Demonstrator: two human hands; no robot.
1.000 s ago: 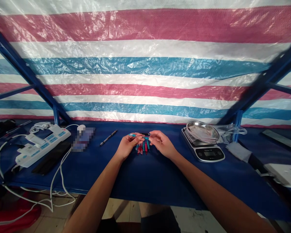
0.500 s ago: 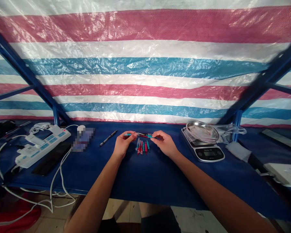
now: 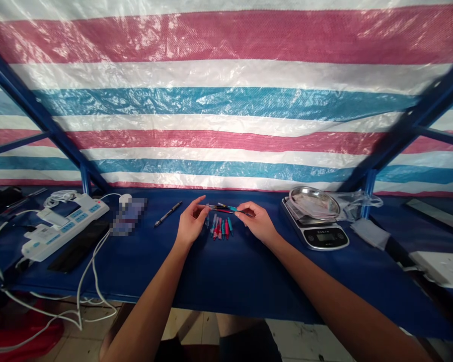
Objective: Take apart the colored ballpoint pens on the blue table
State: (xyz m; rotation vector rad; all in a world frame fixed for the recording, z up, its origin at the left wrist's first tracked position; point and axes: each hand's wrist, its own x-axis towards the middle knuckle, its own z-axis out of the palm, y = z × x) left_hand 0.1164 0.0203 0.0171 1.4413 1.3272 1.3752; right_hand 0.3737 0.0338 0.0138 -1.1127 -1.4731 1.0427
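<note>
Pinching the held pens (image 3: 223, 208) between thumb and forefinger, the right hand (image 3: 257, 222) is closed at their right end. These pens run roughly level across the gap between the hands, above the table; their exact number is too small to tell. The left hand (image 3: 192, 224) stands open, fingers spread and raised, with its fingertips (image 3: 203, 205) just beside the left end of the pens. Contact at that end cannot be determined.

Directly below and between the hands, a row of teal and red pens (image 3: 221, 229) lies side by side on the table (image 3: 226, 274), lengths pointing toward the far edge. Left of the left hand lies a black pen (image 3: 168, 213), followed by a blurred object (image 3: 128, 216) and a white power strip (image 3: 64, 227) with white cables (image 3: 94, 266). Right of the right hand stands a digital kitchen scale (image 3: 315, 237) carrying a steel dish (image 3: 314, 202). Farther right are a clear plastic bag (image 3: 357, 203) and a grey cloth (image 3: 367, 234). Beyond the table hangs a striped tarpaulin (image 3: 226, 100).
</note>
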